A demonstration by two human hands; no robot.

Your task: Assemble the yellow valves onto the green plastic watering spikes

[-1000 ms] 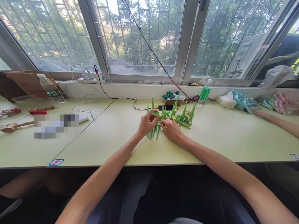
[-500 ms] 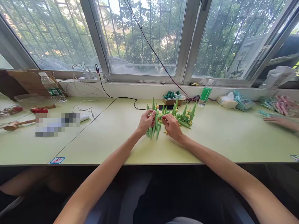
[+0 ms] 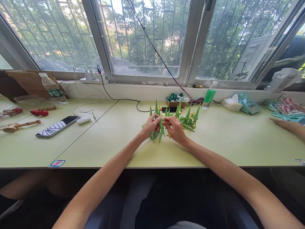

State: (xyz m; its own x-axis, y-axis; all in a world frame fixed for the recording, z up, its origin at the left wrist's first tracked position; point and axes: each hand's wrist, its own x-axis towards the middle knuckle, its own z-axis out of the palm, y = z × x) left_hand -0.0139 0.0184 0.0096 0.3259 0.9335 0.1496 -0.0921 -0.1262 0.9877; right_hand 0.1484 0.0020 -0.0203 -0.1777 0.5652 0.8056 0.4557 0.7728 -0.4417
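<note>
My left hand (image 3: 150,125) is closed round a green pointed spike piece (image 3: 161,128), whose tip slants down toward the table. Beside it my right hand (image 3: 175,128) makes a pinch at the upper end of that piece; what its fingertips hold is too small to make out. Several more green spikes (image 3: 154,137) lie under and behind my left hand, partly covered by it. To the right of my right hand stand green cone-shaped pieces (image 3: 195,116) with small yellow bits, some upright. A few yellow bits (image 3: 168,135) are on the table below my hands.
Behind the pieces are a dark phone (image 3: 164,109), a small box (image 3: 176,103) and a green-labelled bottle (image 3: 209,95). A tissue pack (image 3: 231,103) stands right. Another person's hand (image 3: 286,124) rests far right. Left are a phone (image 3: 57,126), a white mouse-like object (image 3: 83,120) and cables.
The green spike in my left hand has tilted, its tip swinging right. My right fingertips have moved slightly left, closer to my left hand. The other person's hand at right has shifted.
</note>
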